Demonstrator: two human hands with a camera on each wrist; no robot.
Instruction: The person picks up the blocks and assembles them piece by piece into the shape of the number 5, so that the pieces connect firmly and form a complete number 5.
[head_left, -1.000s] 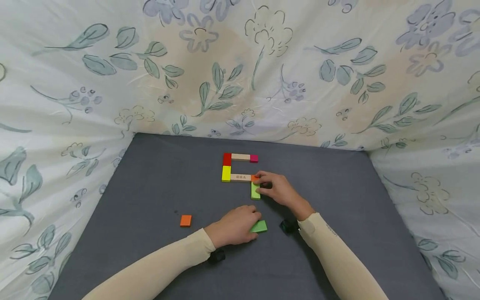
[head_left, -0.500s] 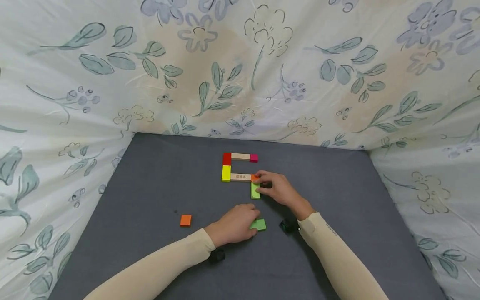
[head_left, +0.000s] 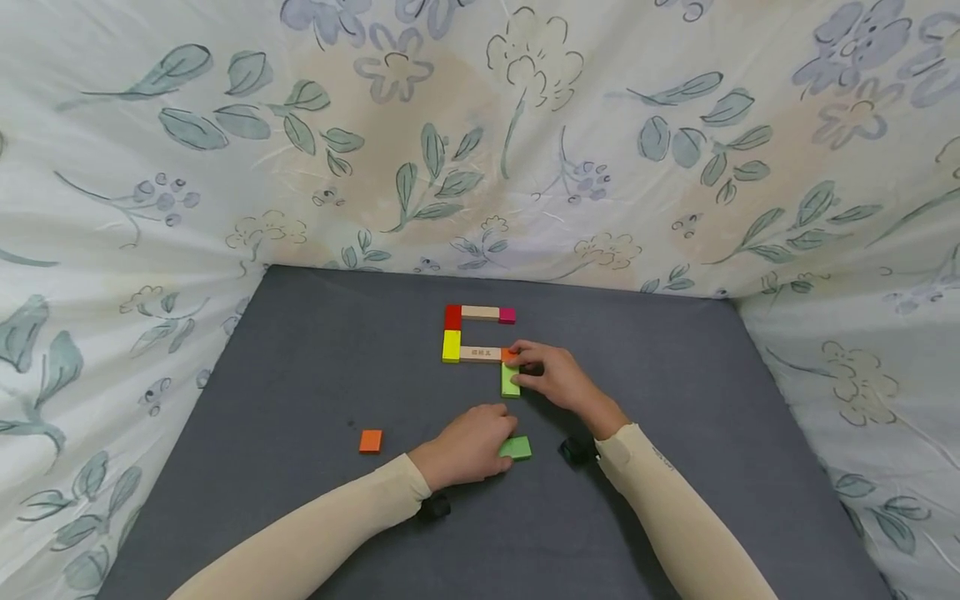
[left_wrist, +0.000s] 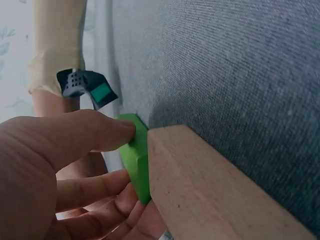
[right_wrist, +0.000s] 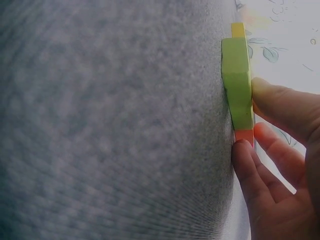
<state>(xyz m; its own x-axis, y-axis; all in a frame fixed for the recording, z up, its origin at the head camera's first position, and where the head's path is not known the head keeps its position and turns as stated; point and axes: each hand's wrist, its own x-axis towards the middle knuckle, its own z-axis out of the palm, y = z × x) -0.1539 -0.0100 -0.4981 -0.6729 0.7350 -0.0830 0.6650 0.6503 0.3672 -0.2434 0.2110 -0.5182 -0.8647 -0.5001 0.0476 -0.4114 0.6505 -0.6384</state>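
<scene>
Grey table (head_left: 315, 358). Over it, the left hand (head_left: 470, 446) clamps thumb and fingers on the green block (head_left: 517, 449), beside a wooden block (left_wrist: 210, 182); table contact unclear. The right hand (head_left: 557, 377), fingers apart, touches a lime block (head_left: 510, 389) and orange block (right_wrist: 244, 135). Green block: presumably light, stiff, smooth, sturdy; best held by opposite edges.

Left arm (head_left: 322, 533) and right arm (head_left: 667, 512) angle inward over table (head_left: 300, 358), left hand (head_left: 468, 447) pinching thumb against fingers, right hand (head_left: 557, 379) nearer far edge, fingers bent, gripping.
</scene>
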